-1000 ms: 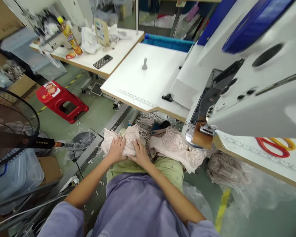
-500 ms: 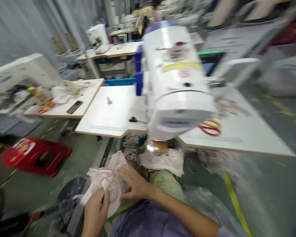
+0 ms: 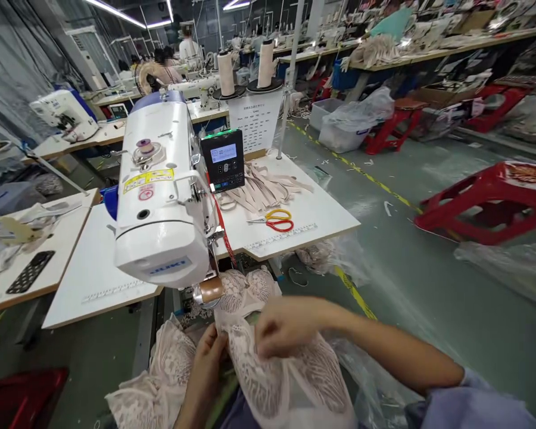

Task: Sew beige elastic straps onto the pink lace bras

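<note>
Your left hand pinches the lace bra; your right hand half-curls over it, can't tell if gripping tbh.

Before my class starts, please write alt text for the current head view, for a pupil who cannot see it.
A person's left hand holds a pale lace bra, with the right hand, blurred, over it. In front stands a white sewing machine; to its right, scissors and beige straps lie on the table.
</note>
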Motion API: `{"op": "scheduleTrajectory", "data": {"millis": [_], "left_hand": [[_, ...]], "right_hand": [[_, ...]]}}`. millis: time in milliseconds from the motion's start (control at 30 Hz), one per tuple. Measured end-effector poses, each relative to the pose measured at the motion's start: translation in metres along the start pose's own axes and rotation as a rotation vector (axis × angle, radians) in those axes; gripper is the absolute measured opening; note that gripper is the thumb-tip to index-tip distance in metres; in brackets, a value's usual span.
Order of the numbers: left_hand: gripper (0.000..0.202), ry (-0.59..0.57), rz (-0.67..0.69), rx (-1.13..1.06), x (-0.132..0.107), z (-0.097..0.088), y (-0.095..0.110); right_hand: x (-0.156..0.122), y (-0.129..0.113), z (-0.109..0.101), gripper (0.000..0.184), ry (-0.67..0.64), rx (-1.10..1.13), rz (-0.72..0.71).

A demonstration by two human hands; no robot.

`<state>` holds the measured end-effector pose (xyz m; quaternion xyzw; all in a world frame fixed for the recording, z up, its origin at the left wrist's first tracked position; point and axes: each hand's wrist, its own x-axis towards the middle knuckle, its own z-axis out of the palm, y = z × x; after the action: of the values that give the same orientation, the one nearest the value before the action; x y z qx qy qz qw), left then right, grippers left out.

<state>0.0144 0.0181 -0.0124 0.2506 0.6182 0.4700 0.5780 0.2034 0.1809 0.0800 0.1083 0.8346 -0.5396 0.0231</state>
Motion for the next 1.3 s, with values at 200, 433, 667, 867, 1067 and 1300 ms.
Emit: {"op": "scheduleTrajectory", "data": {"millis": [200, 433, 667, 867, 1067, 1300], "left_hand": [[0.045, 0.049, 0.180, 0.310, 0.007, 0.027, -0.004], [0.024, 0.141, 0.438, 0.760, 0.008, 0.024, 0.007], [0.031, 0.029, 1.071, 1.173, 0.010, 0.032, 0.059], [0.035, 0.394, 0.849, 1.429, -0.001, 0.008, 0.087], [0.041, 0.239, 0.601, 1.277, -0.003, -0.008, 0.093], [0.048, 0.045, 0.484, 1.164, 0.003, -0.020, 0.095]], "right_hand": [[0.074, 0.089, -0.135, 0.022, 0.971, -0.320, 0.527], [0.114, 0.111, -0.187, 0.006, 1.075, -0.178, 0.481], [0.077, 0.086, -0.126, 0.031, 0.963, 0.508, 0.179], [0.053, 0.038, -0.034, 0.032, 0.711, 1.179, 0.061], [0.065, 0.036, -0.010, 0.029, 0.668, 0.881, 0.066], [0.077, 0.037, -0.015, 0.024, 0.661, 0.645, 0.010]]}}
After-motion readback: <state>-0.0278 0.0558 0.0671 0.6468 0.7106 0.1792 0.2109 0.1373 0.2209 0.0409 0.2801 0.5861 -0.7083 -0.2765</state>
